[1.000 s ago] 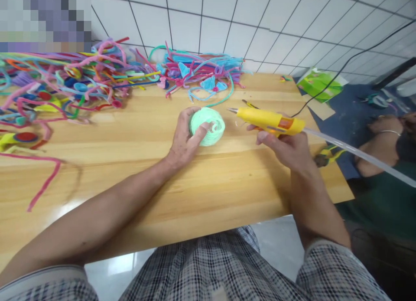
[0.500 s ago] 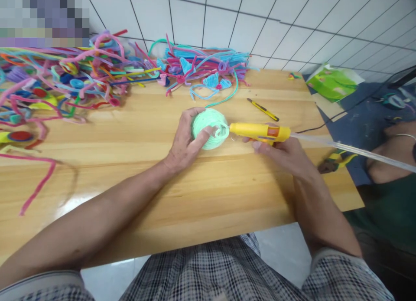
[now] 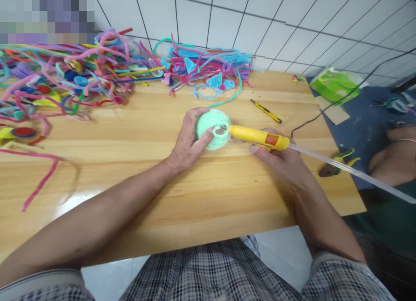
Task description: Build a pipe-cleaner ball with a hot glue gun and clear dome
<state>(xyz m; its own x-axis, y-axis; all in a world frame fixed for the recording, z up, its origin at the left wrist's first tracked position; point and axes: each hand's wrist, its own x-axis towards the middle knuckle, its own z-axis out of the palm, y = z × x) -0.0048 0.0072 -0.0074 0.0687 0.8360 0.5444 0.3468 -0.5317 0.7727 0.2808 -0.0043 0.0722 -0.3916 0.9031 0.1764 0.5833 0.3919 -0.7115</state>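
Note:
A round coil of mint-green pipe cleaner (image 3: 208, 123) rests on the wooden table, with a small loop opening at its right side. My left hand (image 3: 192, 138) wraps round its left edge, the thumb pressed near the opening. In my right hand (image 3: 276, 158) is a yellow hot glue gun (image 3: 250, 135), pointing left. Its tip reaches into the coil's loop; whether glue is flowing I cannot make out. A long clear glue stick (image 3: 351, 173) sticks out of the gun's back. From the coil's top a green strand (image 3: 231, 99) runs towards the back.
Tangled colourful pipe cleaners (image 3: 97, 75) cover the table's back left, with a blue and pink bundle (image 3: 211, 60) beside them. A yellow utility knife (image 3: 265, 111) lies behind the glue gun. Pliers (image 3: 334, 164) sit near the right edge, where a black cord (image 3: 325, 110) crosses. Another person's arm (image 3: 391, 155) is at right.
The glue gun has tilted, its back end and glue stick dropping lower while its tip goes into the loop. The cord has lifted and shifted. My left hand keeps its hold on the coil.

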